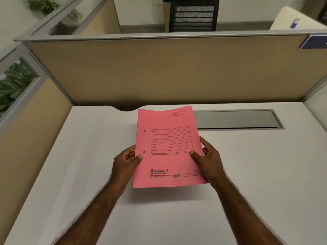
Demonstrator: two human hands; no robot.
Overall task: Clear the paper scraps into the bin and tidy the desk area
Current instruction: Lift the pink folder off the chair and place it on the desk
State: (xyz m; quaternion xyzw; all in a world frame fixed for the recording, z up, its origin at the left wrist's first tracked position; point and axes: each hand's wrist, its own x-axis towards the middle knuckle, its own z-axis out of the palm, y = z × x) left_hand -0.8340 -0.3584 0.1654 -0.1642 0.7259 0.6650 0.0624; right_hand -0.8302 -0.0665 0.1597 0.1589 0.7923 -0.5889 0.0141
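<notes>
A pink folder (168,147) is held above the white desk (88,156), lifted clear of the surface; a soft shadow is seen beneath its near edge. The left hand (126,165) is pinched on the folder's left edge, thumb on the printed cover, fingers hidden behind. The right hand (207,160) is pinched on the right edge in the same manner, thumb on top, fingers curled underneath. The cover faces up, with a printed form box, two punched holes near the left edge and a maker's mark at the bottom.

No paper scraps are seen on the visible desk, and no bin is in view. A grey cable hatch (237,119) is set into the desk top behind the folder, partly covered by its far right corner. A beige partition (159,71) closes the back of the desk; a black mesh chair (193,15) stands beyond it.

Step judged: the tidying part of the task, with the folder being handled for placement. Whether scraps remain elsewhere cannot be told.

Next move, as judged: a resting place is to be chosen, the folder lowered flat and squared to the desk edge, then both pinches released. The thin card may bow if held by one edge only.
</notes>
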